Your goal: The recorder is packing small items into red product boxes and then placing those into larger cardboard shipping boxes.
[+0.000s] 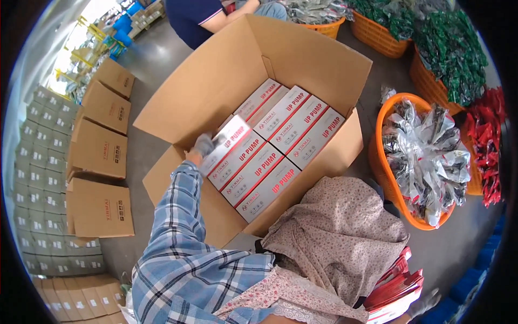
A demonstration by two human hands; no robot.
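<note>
My left hand (204, 144), in a grey glove with a blue plaid sleeve, reaches into a large open cardboard carton (302, 54). It grips a long white-and-red box (231, 136), tilted over the carton's left side. Several identical white-and-red boxes (280, 146) lie flat in rows on the carton's bottom. My right hand (425, 302), also gloved, shows only partly at the lower right edge, against a stack of red-and-white boxes (398, 289). Whether it grips the stack is not visible. A floral cloth (340, 232) covers my lap.
An orange basket (380, 162) of silver packets stands right of the carton. Baskets of green packets (448, 48) and red packets (485, 146) sit beyond. Closed cartons (100, 146) line the left floor. Another person in a dark blue shirt (194, 16) sits behind the carton.
</note>
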